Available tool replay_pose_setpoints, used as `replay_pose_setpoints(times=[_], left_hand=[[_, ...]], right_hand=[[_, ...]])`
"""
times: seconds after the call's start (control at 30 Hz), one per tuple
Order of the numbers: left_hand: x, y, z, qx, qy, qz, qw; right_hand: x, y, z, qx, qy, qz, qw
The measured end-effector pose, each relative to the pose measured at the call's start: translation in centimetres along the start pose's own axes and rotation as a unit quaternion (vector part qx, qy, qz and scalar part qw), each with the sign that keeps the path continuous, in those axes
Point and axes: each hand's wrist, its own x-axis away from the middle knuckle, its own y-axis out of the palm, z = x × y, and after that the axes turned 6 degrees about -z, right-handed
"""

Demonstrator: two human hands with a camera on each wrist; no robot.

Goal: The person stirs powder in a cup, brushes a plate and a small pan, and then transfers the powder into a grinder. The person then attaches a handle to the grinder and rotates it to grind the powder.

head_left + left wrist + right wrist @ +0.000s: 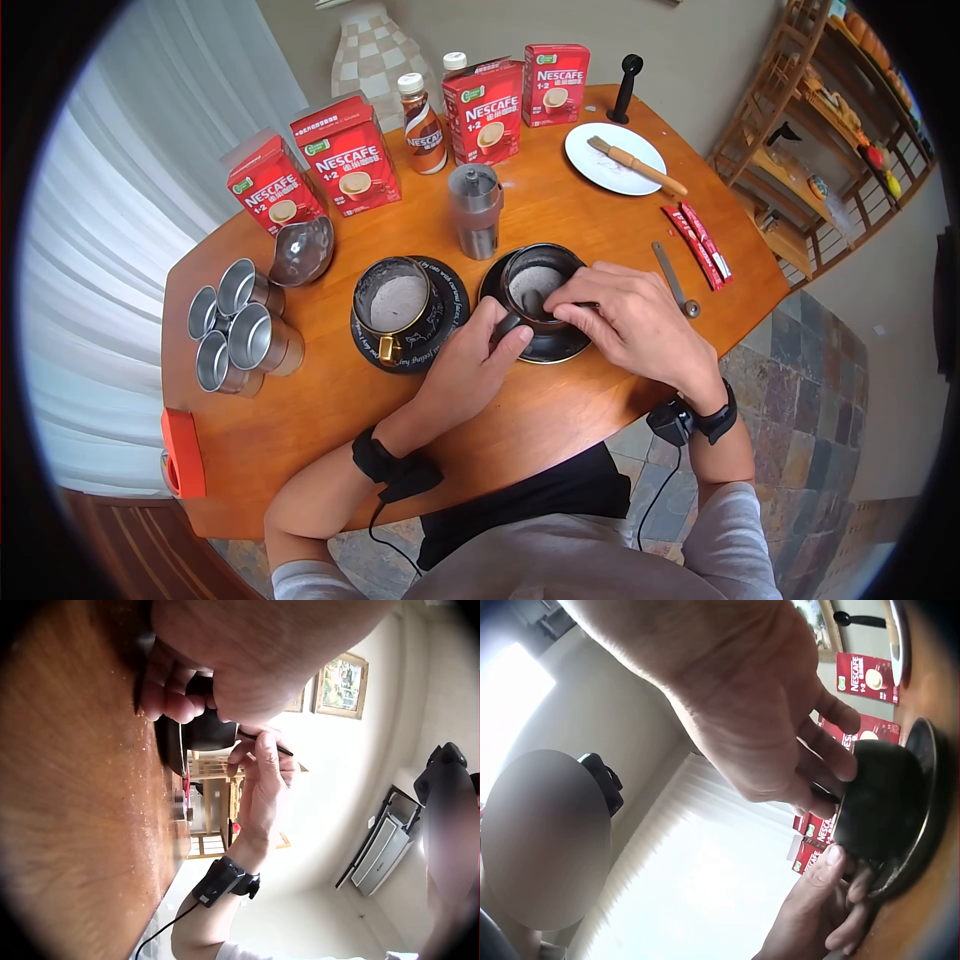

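A dark cup holding pale grey-white powder stands on a dark saucer. My left hand grips the cup's handle, thumb on top. Over the rim, my right hand pinches a thin dark spoon, its lower end down in the powder. To the left is a second black cup with similar contents and a gold handle, on a black saucer with white lettering. Behind the cups rises a metal hand grinder.
Several metal cups and a smoky bowl stand left. Red Nescafe boxes and a coffee bottle line the back. At right are a white plate with a brush, red sachets and a metal scoop.
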Motion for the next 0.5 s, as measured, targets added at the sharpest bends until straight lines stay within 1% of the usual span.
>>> replay_pose_setpoints(times=[0.1,0.2,0.3,0.4,0.5], left_hand=[[-0.07,-0.01,-0.15,-0.001,0.002,0.001,1.0],[-0.07,0.04,-0.14,0.008,-0.002,0.003,1.0],[-0.17,0.07,-0.64,0.008,0.006,0.003,1.0],[-0.13,0.04,-0.33,0.01,0.002,0.0,1.0],[-0.03,0.04,-0.04,0.013,-0.004,0.0,1.0]], right_hand=[[-0.31,0.3,0.15,0.023,0.023,0.034,0.999],[-0.21,0.01,0.05,0.046,0.03,0.014,0.998],[0.01,-0.57,-0.43,0.041,0.01,-0.014,0.999],[-0.09,-0.33,-0.4,0.03,0.004,-0.007,1.0],[-0.25,-0.02,-0.24,0.037,0.023,-0.006,0.999]])
